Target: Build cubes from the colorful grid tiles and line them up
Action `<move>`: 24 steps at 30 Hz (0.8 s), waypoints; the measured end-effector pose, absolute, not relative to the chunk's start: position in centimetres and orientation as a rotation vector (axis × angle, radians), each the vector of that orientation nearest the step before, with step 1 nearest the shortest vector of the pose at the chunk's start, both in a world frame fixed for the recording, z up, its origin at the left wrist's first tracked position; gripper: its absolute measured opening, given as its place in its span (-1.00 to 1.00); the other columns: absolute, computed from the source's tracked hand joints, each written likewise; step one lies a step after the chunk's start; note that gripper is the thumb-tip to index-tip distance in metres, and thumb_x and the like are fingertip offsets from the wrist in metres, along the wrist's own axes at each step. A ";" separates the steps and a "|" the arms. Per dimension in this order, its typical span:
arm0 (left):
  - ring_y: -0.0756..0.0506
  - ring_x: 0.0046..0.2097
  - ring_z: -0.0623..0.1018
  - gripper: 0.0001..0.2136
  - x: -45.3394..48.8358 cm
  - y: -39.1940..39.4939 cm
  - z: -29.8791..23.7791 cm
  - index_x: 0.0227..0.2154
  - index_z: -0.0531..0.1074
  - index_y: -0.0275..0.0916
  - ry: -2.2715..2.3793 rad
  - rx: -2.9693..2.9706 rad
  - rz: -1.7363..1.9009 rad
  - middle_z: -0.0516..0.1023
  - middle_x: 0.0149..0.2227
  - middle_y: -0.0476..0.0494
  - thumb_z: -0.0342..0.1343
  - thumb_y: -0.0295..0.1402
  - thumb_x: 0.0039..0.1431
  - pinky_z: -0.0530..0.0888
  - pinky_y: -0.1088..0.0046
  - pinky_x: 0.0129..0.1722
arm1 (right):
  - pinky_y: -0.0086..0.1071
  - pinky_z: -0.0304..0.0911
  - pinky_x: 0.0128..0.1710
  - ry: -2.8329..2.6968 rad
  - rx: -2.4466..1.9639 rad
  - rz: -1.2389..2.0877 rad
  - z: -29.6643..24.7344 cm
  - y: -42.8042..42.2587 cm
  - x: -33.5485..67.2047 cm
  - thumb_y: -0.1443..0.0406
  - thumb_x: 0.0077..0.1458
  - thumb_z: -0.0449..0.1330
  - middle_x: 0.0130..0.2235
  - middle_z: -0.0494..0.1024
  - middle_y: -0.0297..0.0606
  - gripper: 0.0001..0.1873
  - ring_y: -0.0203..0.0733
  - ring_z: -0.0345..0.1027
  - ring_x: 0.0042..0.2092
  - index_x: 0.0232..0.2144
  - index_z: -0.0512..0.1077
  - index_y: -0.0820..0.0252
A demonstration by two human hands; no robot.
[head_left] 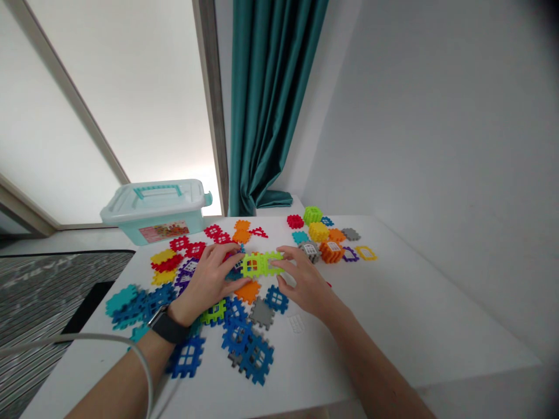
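Two lime-green interlocking window tiles (262, 265), lined up as a strip, lie between my hands above the pile. My left hand (212, 278), with a dark watch (168, 326) on its wrist, grips the strip's left end between fingers and thumb. At the other end, my right hand (303, 279) has its fingertips closed on the edge. An orange tile (248, 291) sits just below the strip. Near my right thumb is a blue window tile (276, 298), with a grey tile (262, 313) beside it. Some tiles under my left hand are hidden.
A lidded teal box (163, 209) stands at the back left. Red tiles (195, 250) and teal tiles (122, 299) lie leftward. Assembled cubes, including an orange cube (331, 252) and yellow cube (318, 231), sit back right. A pale cable (87, 336) crosses the lower left.
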State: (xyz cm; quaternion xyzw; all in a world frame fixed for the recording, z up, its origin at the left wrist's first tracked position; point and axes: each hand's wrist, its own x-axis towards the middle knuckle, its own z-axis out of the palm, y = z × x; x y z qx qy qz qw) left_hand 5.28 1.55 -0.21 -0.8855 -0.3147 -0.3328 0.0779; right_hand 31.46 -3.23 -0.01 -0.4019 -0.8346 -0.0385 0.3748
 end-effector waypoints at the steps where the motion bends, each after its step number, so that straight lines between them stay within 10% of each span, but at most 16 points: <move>1: -0.28 0.06 0.48 -0.64 5.3 1.6 -0.3 0.01 0.43 -0.23 -0.944 -2.649 -1.001 0.48 0.04 -0.32 0.21 -0.14 0.26 0.44 0.08 0.02 | -0.03 0.43 0.05 -2.131 -1.027 -0.096 0.0 -3.2 31.4 0.49 0.11 0.14 0.10 0.38 -0.02 -0.66 -0.02 0.38 0.04 -0.06 0.36 0.12; 24: -0.27 0.03 0.50 -0.66 5.2 1.6 0.1 0.01 0.44 -0.25 -0.894 -2.626 -1.014 0.50 0.01 -0.33 0.18 -0.16 0.28 0.42 0.10 0.02 | -0.02 0.40 0.07 -2.131 -1.038 -0.095 -0.1 -3.3 31.3 0.49 0.11 0.14 0.12 0.36 -0.04 -0.71 -0.05 0.37 0.03 -0.14 0.41 0.11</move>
